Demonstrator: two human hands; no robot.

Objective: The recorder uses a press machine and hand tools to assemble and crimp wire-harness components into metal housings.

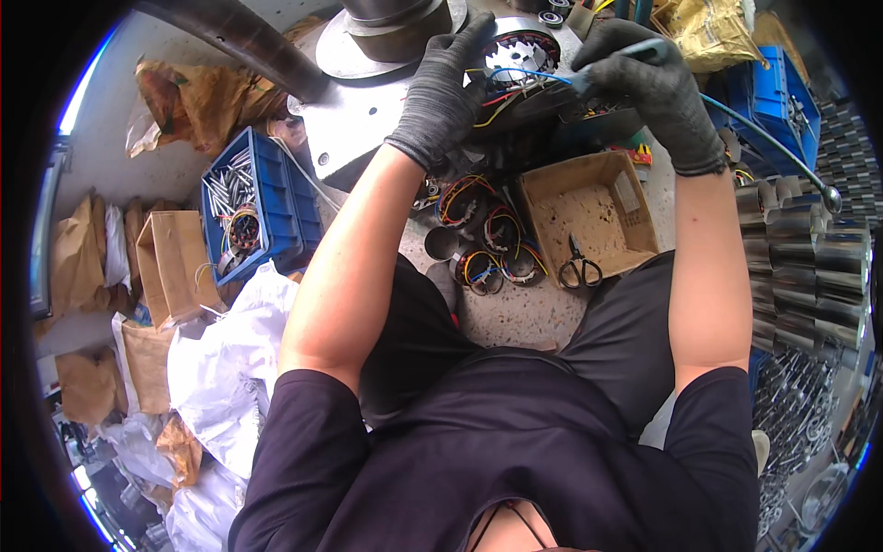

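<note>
My left hand point(440, 103), in a dark grey knit glove, is closed at the left side of a round motor stator point(524, 48) with a white toothed inside. Blue, red and yellow wires point(506, 97) come off the stator's near side. To its right, my gloved right hand point(651, 97) is closed around a blue-grey tool point(647, 51), its exact kind unclear. A blue wire point(526, 72) runs from the stator to the fingers of this hand. Both forearms reach forward, and the fingertips are partly hidden.
A machine's metal plate point(354, 138) lies left of the stator. Below are wired stators point(501, 230), a cardboard box point(589, 207) and black scissors point(580, 267). A blue crate point(262, 202) holds metal shafts. Stacked metal cylinders point(809, 267) and a thin rod point(773, 138) are at right.
</note>
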